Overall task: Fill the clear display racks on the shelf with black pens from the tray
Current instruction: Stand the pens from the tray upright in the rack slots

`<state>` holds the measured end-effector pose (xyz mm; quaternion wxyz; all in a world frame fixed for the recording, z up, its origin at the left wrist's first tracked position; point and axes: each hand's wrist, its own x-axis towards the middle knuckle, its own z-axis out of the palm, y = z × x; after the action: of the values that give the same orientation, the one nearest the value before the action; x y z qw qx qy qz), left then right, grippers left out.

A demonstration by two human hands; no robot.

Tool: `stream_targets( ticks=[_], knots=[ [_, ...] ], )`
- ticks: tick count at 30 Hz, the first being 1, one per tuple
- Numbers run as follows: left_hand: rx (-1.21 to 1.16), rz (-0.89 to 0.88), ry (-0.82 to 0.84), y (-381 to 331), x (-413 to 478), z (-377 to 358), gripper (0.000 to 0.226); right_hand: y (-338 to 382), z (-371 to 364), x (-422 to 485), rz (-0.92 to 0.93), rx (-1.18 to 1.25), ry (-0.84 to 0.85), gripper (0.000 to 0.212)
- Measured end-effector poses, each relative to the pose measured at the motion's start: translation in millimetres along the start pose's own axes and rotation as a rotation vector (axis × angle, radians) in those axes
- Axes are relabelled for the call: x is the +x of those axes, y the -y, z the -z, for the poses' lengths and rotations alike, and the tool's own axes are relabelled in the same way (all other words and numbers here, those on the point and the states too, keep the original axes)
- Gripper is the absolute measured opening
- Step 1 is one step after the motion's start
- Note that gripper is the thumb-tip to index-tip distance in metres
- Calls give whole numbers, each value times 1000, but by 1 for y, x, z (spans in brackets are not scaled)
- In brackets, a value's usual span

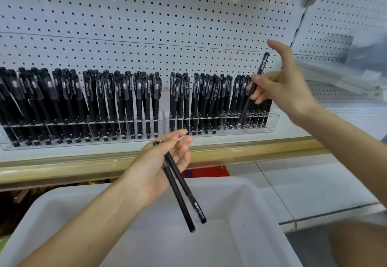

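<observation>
Above the white plastic tray (247, 187), two clear acrylic racks sat on the shelf (209, 151). The left rack (62, 139) was packed with upright black capped pens (98, 99). Over the tray, the left hand (150, 172) gripped two spare pens (198, 208), likely kept ready. Up-right of the tray, the right hand (280, 86) pinched one pen (264, 61), tilted tip-down toward the right rack's (222, 127) last slots.

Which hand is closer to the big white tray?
Left. The left hand holds two pens right over the white tray; the right hand is up by the clear rack with one pen.
</observation>
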<state>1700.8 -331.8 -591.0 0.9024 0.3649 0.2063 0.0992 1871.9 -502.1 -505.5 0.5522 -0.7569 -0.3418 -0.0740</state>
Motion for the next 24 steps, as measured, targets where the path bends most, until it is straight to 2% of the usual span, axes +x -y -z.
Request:
stream_targets(
  ticks=[5,10,21,24],
  knots=[
    [-6,2,8,1,0,-5,20,-7,-10,15,96,-14,-78,50],
    [-14,-7,3,0,-2,-4,19,-16,-22,23,166,-130,-146,51],
    [-11,-13,3,-3,-5,3,19,-32,-37,22,198,-220,-147,50],
    [-19,-16,0,-4,-5,3,20,-35,-37,21,190,-273,-103,47]
  ],
)
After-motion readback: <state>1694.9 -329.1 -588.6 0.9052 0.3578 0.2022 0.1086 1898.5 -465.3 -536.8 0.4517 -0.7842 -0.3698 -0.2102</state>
